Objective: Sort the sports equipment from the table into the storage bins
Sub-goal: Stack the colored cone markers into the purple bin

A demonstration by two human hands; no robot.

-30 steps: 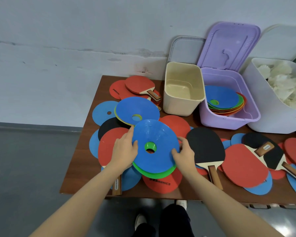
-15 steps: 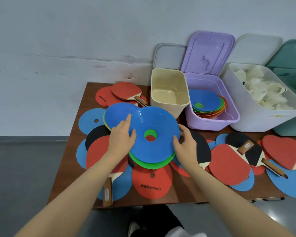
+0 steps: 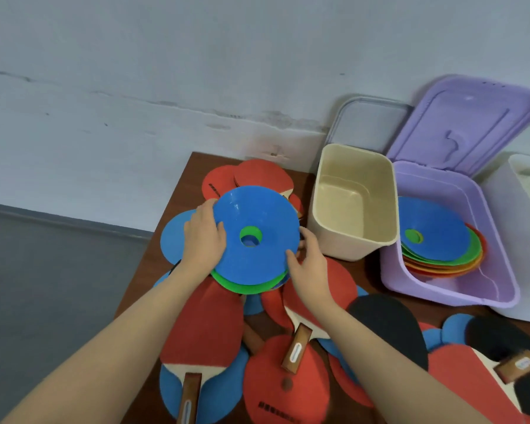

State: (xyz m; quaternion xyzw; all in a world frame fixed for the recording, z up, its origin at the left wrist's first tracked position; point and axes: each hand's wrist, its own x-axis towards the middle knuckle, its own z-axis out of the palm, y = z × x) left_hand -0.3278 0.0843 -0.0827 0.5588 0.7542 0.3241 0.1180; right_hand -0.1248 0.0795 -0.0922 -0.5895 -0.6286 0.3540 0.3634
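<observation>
Both hands grip a small stack of disc cones over the table's left half.

Left hand [image 3: 204, 237] clasps the stack's left rim, right hand [image 3: 311, 264] its lower-right rim, fingers curled on the edge. Blue cone [image 3: 256, 221] on top, green cone [image 3: 245, 286] showing beneath; lower layers unclear. Stack sits just left of the empty beige bin [image 3: 354, 249]. Purple bin [image 3: 471, 289], lid open, already has stacked cones [image 3: 435, 240], blue uppermost. Red, black and blue table tennis paddles [image 3: 205, 325] lie scattered across the brown table [image 3: 141, 289]. White bin [image 3: 523, 240] at far right, contents indistinct.
</observation>
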